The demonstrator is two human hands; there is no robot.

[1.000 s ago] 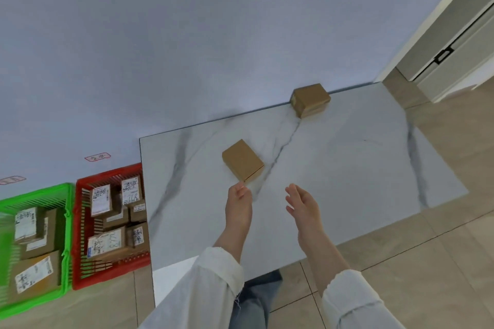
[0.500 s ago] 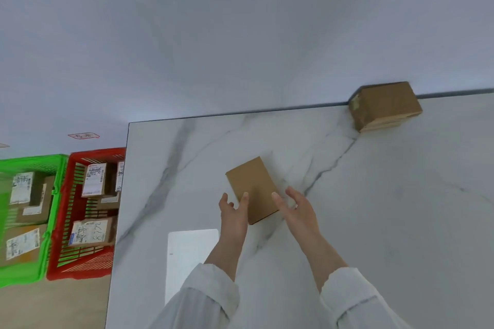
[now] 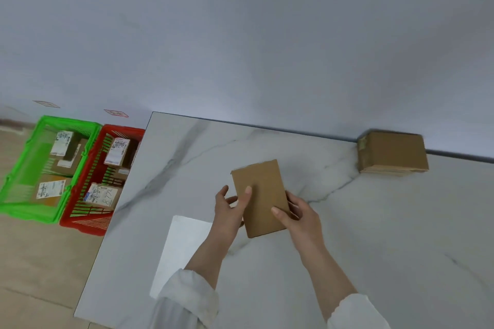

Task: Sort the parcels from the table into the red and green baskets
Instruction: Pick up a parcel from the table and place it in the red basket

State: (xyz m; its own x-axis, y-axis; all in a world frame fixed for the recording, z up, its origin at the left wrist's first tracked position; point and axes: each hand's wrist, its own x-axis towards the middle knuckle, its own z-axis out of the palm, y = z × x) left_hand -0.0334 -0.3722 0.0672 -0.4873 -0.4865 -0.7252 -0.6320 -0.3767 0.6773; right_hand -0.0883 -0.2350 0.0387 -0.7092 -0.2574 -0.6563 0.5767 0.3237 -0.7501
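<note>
Both hands now grip the parcel that half a second ago they were only reaching round as it lay flat. Our left hand (image 3: 230, 208) holds the small parcel (image 3: 260, 195) by its left edge, thumb laid over the brown top face and fingers curled at the side. Our right hand (image 3: 299, 211) holds the right edge the same way, thumb on top and fingers wrapped round the side. The small parcel sits between the two hands over the middle of the surface (image 3: 374, 235), its plain face turned up towards us; we cannot tell whether it is lifted clear. White sleeves (image 3: 187, 299) cover both our forearms. A pale bright patch (image 3: 181, 248) lies on the marble just left of our left arm. A second parcel (image 3: 391, 153), thicker and also plain brown, rests at the far edge of the surface against the wall (image 3: 240, 35), well apart from our hands. Off the left end of the surface, on the floor (image 3: 40, 262), the red basket (image 3: 124, 130) stands just beside the surface, and the green basket (image 3: 29, 214) touches its far side. Each basket holds several labelled parcels (image 3: 103, 195).
</note>
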